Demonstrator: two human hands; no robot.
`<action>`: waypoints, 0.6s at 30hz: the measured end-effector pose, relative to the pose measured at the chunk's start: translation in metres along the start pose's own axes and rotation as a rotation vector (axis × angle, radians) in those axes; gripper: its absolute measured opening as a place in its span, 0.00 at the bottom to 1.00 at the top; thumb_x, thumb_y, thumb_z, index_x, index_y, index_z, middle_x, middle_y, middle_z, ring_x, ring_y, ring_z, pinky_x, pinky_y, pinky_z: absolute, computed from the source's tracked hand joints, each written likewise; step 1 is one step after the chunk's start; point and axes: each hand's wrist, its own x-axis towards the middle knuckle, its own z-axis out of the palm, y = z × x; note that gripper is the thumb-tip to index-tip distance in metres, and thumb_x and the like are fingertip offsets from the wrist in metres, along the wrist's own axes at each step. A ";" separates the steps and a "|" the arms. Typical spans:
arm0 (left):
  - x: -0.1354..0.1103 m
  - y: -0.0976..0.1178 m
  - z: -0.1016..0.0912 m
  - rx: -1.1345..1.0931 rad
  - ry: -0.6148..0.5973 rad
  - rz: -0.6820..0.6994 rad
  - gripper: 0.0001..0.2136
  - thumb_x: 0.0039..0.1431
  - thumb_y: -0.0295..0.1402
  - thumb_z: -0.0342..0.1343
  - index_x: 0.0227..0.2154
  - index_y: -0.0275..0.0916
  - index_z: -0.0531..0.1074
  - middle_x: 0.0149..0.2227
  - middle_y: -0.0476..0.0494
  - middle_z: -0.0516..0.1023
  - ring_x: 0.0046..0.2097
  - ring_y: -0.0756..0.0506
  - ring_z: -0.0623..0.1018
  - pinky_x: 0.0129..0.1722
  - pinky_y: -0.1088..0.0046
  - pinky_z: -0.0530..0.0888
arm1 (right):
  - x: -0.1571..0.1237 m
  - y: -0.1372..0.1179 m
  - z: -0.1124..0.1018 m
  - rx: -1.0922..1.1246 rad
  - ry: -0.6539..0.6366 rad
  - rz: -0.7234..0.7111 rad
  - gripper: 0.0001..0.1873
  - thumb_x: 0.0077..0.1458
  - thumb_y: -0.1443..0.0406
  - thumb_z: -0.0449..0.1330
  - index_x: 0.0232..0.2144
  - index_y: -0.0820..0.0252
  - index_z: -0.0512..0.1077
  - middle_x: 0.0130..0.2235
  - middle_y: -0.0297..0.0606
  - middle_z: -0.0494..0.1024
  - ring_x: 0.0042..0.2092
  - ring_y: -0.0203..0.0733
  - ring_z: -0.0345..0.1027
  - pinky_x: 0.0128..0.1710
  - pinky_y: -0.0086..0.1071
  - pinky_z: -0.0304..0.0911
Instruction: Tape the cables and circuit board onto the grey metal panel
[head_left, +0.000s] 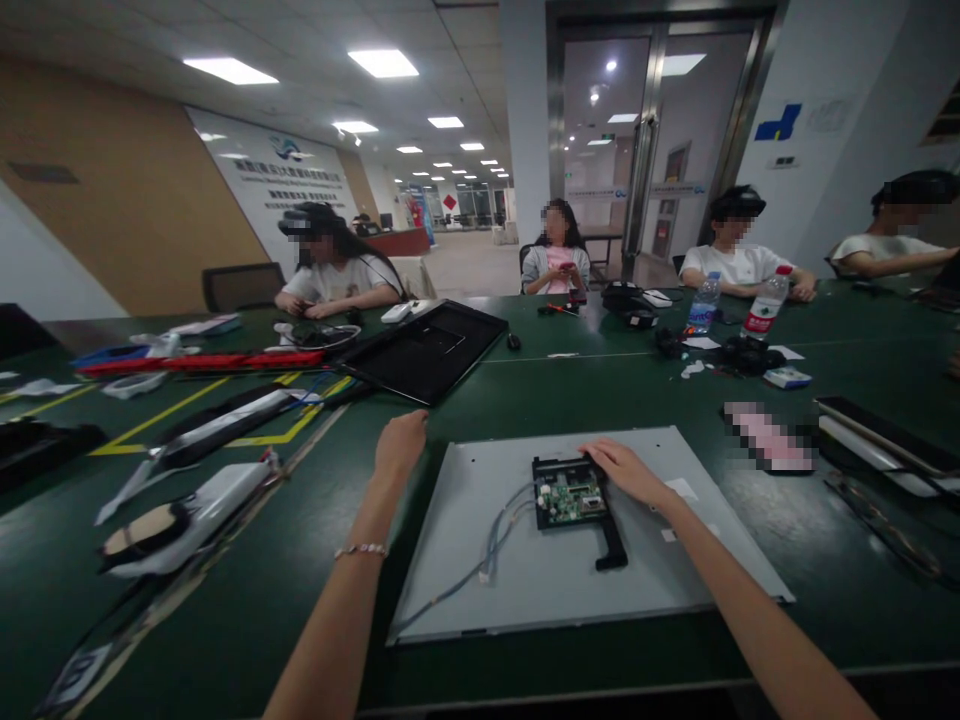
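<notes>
Head view of a green table (600,390) on which a grey panel (585,560) lay flat, directly in front of the person and between the two forearms. Near the panel's middle sat a small green circuit board (570,497), framed by a black bracket (611,545) whose arm ran toward the panel's near edge. A pale cable bundle (487,545) led from the board's left side across the panel toward its near left corner. The right hand (626,470) lay palm down on the far right corner of the bracket, fingers stretched out and loose, touching it but clasping nothing. The left hand (401,445) rested just beyond the panel's far left corner, its fingers curled under and seen from behind, so whether it enclosed anything could not be told; a bracelet (361,549) circled its wrist. Beyond the panel, well apart from both hands, a black frame (427,350) lay tilted on the table, with a red strip (202,362) to its left and yellow tape lines (161,413) marked on the surface. At the far side stood a blue-labelled water bottle (703,302) and a red-labelled water bottle (765,303), near other seated people (341,280) whose hands stayed at their own places.
</notes>
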 end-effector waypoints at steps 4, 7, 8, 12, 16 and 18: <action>-0.021 0.047 -0.018 -0.117 -0.011 0.190 0.16 0.64 0.29 0.45 0.48 0.39 0.76 0.48 0.39 0.80 0.50 0.41 0.78 0.51 0.69 0.71 | -0.001 0.000 0.001 0.001 0.010 0.003 0.20 0.65 0.52 0.48 0.46 0.51 0.76 0.48 0.41 0.77 0.52 0.47 0.69 0.56 0.44 0.61; -0.046 0.084 -0.021 -0.216 -0.029 0.330 0.15 0.64 0.28 0.45 0.44 0.40 0.77 0.47 0.40 0.80 0.48 0.43 0.79 0.50 0.70 0.72 | -0.002 0.000 0.002 -0.010 0.018 -0.001 0.20 0.65 0.53 0.48 0.46 0.50 0.76 0.49 0.41 0.77 0.52 0.47 0.69 0.57 0.44 0.61; -0.054 0.094 -0.020 -0.245 -0.037 0.372 0.15 0.64 0.27 0.45 0.44 0.40 0.77 0.46 0.40 0.80 0.48 0.43 0.79 0.49 0.70 0.72 | -0.002 0.001 0.002 -0.013 0.022 -0.001 0.20 0.65 0.53 0.48 0.46 0.51 0.76 0.49 0.41 0.77 0.52 0.47 0.69 0.56 0.44 0.61; -0.080 0.117 -0.014 -0.335 -0.036 0.432 0.15 0.63 0.25 0.46 0.46 0.39 0.76 0.46 0.40 0.80 0.48 0.44 0.79 0.50 0.68 0.73 | -0.002 0.001 0.002 -0.031 0.020 -0.004 0.19 0.65 0.54 0.49 0.46 0.53 0.76 0.49 0.42 0.77 0.52 0.47 0.69 0.56 0.43 0.61; -0.096 0.125 -0.009 -0.407 0.038 0.416 0.14 0.64 0.28 0.48 0.46 0.38 0.76 0.45 0.41 0.81 0.46 0.43 0.80 0.49 0.66 0.74 | -0.003 -0.002 0.001 -0.081 0.025 -0.023 0.19 0.65 0.56 0.49 0.48 0.55 0.75 0.49 0.43 0.77 0.52 0.47 0.69 0.55 0.42 0.61; -0.102 0.129 -0.005 -0.424 0.069 0.419 0.13 0.64 0.28 0.48 0.45 0.39 0.76 0.45 0.41 0.81 0.45 0.43 0.80 0.48 0.67 0.75 | -0.002 -0.005 0.001 -0.123 0.040 -0.053 0.19 0.65 0.57 0.49 0.50 0.56 0.74 0.50 0.44 0.76 0.53 0.47 0.68 0.56 0.43 0.61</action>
